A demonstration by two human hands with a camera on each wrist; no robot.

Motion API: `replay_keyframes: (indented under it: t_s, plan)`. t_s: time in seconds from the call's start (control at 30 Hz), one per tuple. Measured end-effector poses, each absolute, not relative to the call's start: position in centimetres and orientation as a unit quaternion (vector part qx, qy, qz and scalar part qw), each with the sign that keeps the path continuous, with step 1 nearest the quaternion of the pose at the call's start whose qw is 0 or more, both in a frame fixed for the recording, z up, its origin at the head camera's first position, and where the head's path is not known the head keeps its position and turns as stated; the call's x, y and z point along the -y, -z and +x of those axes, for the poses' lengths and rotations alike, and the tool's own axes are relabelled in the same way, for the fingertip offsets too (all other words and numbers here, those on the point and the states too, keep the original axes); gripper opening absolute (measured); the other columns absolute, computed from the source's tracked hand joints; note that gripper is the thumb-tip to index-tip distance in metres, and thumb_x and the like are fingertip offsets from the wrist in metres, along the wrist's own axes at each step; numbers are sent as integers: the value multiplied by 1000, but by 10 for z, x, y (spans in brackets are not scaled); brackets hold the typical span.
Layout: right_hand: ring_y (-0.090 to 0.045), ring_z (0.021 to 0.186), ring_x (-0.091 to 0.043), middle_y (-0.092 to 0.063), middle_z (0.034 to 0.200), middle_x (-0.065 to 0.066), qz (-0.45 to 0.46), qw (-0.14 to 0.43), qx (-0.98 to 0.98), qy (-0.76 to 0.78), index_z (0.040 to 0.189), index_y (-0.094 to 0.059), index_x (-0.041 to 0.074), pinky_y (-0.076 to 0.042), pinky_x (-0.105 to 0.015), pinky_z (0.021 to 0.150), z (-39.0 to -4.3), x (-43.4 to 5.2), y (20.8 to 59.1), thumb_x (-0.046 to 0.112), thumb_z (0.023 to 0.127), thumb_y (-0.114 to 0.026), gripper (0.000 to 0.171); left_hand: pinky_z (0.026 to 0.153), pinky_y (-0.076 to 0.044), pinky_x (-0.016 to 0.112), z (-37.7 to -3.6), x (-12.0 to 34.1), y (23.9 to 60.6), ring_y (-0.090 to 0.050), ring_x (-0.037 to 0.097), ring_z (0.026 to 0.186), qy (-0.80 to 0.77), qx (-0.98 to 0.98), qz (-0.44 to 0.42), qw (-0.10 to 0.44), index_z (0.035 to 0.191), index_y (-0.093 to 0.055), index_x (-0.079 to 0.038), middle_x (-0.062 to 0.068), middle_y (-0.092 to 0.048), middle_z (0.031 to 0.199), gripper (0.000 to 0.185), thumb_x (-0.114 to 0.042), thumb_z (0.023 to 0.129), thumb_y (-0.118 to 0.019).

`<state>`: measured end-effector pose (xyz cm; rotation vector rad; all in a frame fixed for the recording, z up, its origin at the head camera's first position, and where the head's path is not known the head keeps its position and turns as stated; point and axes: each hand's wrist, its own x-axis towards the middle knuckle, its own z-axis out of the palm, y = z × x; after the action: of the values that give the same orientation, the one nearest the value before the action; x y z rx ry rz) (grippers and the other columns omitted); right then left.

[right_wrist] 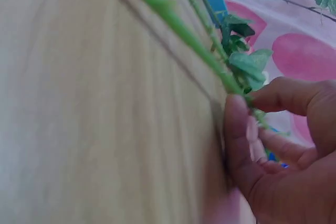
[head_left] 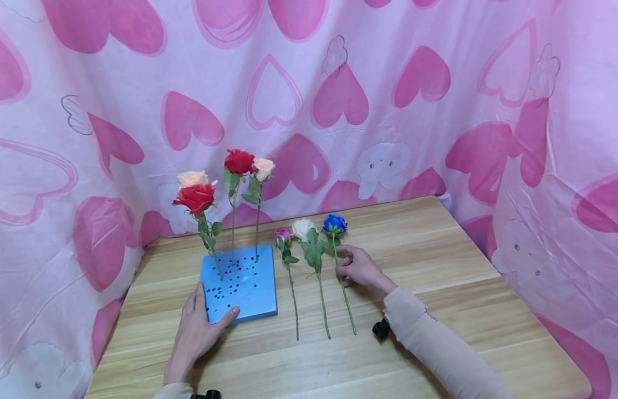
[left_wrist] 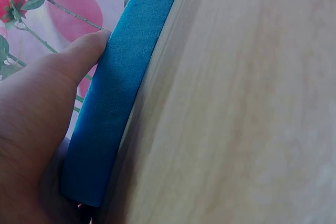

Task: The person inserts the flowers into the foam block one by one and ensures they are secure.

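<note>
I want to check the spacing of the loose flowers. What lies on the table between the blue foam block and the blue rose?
Two flowers lie there, seen in the head view: a small pink rose beside the blue foam block, then a white rose next to the blue rose.

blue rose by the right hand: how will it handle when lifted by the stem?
The blue rose probably droops bloom-first: its stem is long and thin. Likely light. The right hand pinches it near the leaves, so the tail may swing.
</note>
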<state>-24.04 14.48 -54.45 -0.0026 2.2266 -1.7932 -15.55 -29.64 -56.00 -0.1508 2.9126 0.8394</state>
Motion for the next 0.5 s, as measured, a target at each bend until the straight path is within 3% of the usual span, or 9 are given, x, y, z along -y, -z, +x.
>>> replay_keyframes:
  t_s: [0.33, 0.5]
  plan:
    - [-72, 87, -29, -69, 118, -30, -30, 144, -724, 675, 171, -38, 15, -70, -43, 68, -242, -154, 548, -2, 109, -66, 70, 131, -22, 75, -155, 297, 560, -14, 59, 165, -274, -960, -47, 42, 176, 11, -3, 39, -5, 180, 141, -86, 93, -66]
    - [-72, 87, -31, -66, 119, -36, -56, 139, -718, 680, 171, -35, 14, -71, -51, 70, -244, -156, 545, -5, 109, -62, 71, 130, -22, 76, -156, 297, 562, -16, 60, 164, -272, -961, -45, 36, 176, 10, -1, 40, -6, 179, 141, -85, 93, -67]
